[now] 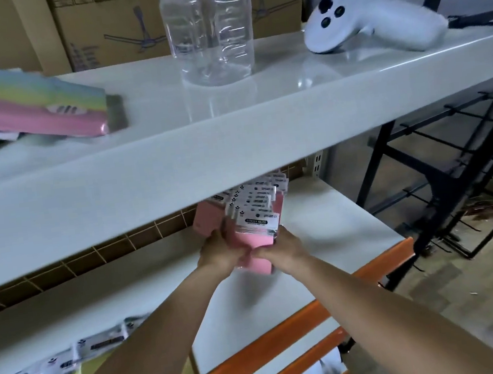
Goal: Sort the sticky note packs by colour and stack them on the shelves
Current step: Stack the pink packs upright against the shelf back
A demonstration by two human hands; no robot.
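Currently: pink sticky note packs [253, 217], fanned bundle on middle shelf [321, 224]. Light, slippery film wrap, prone to sliding apart. Left hand [220, 252], right hand [281, 249] grasp bundle's lower end; squeeze both sides.

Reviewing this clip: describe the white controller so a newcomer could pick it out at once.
Start at the top shelf, the wide white board across the view. Go right past the clear plastic bottle standing mid-shelf. The controller lies near the right end: white, with dark round buttons on its face.
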